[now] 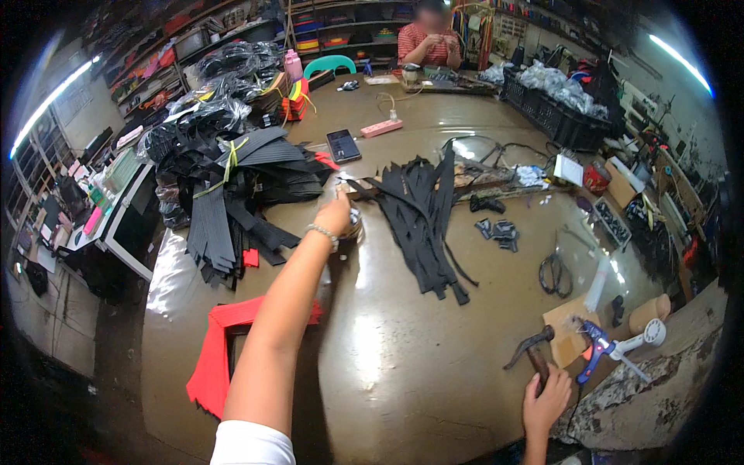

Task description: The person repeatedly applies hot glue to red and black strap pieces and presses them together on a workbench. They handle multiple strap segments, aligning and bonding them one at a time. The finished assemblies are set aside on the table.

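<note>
My left arm stretches far across the table, and my left hand (335, 214) is closed, with the fingertips by the near end of a pile of black straps (415, 221). What those fingers pinch is too small to make out. Beside that wrist a small round container (353, 225) is partly hidden. At the lower right my right hand (547, 397) is closed around the brown handle of a claw hammer (533, 346), whose dark head points away from me. Under my left forearm lies a fanned stack of red strips (208, 364), partly covered.
Bundled black straps (225, 178) heap up at the left. A phone (342, 145) and pink power strip (381, 128) lie farther back. A blue glue gun (598, 347) and black cable loop (555, 276) are at the right. A person (428, 43) sits at the far side.
</note>
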`<control>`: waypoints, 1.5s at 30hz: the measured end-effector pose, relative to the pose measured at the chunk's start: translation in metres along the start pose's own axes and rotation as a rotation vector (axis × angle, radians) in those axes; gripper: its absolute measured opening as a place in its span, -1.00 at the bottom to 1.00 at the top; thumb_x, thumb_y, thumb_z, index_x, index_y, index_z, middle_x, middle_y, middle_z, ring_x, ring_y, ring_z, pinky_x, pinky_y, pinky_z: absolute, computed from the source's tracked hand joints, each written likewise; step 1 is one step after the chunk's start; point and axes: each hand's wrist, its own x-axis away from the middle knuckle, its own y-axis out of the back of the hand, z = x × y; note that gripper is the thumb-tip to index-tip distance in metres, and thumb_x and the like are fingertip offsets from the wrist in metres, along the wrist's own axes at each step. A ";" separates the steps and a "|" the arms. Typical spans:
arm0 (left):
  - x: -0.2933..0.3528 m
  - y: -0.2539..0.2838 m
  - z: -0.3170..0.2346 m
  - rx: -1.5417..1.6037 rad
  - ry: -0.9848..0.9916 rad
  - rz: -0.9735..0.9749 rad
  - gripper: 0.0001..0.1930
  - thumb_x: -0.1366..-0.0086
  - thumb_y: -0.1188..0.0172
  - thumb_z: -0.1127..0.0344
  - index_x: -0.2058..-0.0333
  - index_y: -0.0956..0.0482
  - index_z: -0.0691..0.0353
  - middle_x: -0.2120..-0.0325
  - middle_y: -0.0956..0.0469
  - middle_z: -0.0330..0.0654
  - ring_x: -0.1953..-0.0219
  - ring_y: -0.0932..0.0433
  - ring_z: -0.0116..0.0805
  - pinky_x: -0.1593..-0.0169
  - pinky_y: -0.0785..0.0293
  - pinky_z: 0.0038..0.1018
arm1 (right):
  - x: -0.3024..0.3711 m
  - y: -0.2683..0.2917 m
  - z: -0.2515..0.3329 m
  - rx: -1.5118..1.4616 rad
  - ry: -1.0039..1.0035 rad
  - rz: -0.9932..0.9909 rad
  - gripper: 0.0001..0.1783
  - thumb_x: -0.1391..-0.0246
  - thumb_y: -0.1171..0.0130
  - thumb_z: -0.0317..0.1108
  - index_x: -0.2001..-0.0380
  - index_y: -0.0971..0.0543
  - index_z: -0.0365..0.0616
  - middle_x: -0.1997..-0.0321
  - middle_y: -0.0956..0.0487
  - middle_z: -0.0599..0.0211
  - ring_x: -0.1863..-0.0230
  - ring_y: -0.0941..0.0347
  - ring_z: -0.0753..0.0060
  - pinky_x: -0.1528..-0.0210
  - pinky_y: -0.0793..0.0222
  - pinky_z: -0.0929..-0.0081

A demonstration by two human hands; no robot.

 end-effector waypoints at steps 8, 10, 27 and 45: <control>0.029 0.013 -0.009 0.248 -0.166 -0.183 0.00 0.08 -0.46 0.36 -0.32 -0.06 -0.09 0.15 -0.53 0.35 0.05 -0.51 0.30 -0.04 -0.45 -0.06 | -0.003 0.007 -0.009 -0.054 0.029 0.034 -0.59 -0.09 -0.12 -0.24 0.02 -0.45 -0.21 0.11 -0.41 0.09 0.05 -0.34 0.00 0.06 -0.23 0.14; 0.031 0.011 -0.011 0.161 -0.109 -0.176 0.03 0.09 -0.45 0.37 -0.34 -0.02 -0.09 0.16 -0.53 0.33 0.05 -0.51 0.29 -0.04 -0.45 -0.07 | -0.002 0.008 -0.011 -0.060 0.042 0.026 -0.59 -0.10 -0.13 -0.24 0.01 -0.45 -0.20 0.11 -0.41 0.10 0.05 -0.34 0.01 0.06 -0.22 0.13; 0.031 0.004 -0.008 0.145 -0.176 -0.229 -0.31 0.00 -0.33 0.39 -0.19 -0.41 -0.03 0.13 -0.58 0.20 0.04 -0.56 0.16 -0.05 -0.50 -0.14 | 0.000 0.003 -0.013 -0.075 0.051 -0.038 -0.60 -0.12 -0.12 -0.24 -0.01 -0.47 -0.17 0.12 -0.42 0.12 0.04 -0.36 -0.01 0.03 -0.27 0.13; 0.103 0.085 0.055 2.159 0.197 -0.225 -0.86 -0.24 0.06 0.44 0.21 -0.36 0.19 0.50 -0.43 -0.15 0.56 -0.48 -0.31 0.52 -0.47 -0.40 | -0.013 0.175 0.096 -2.207 0.733 0.527 -0.63 -0.22 -0.14 -0.28 -0.02 -0.42 -0.25 0.09 -0.46 0.11 0.19 -0.44 0.22 0.09 -0.42 0.21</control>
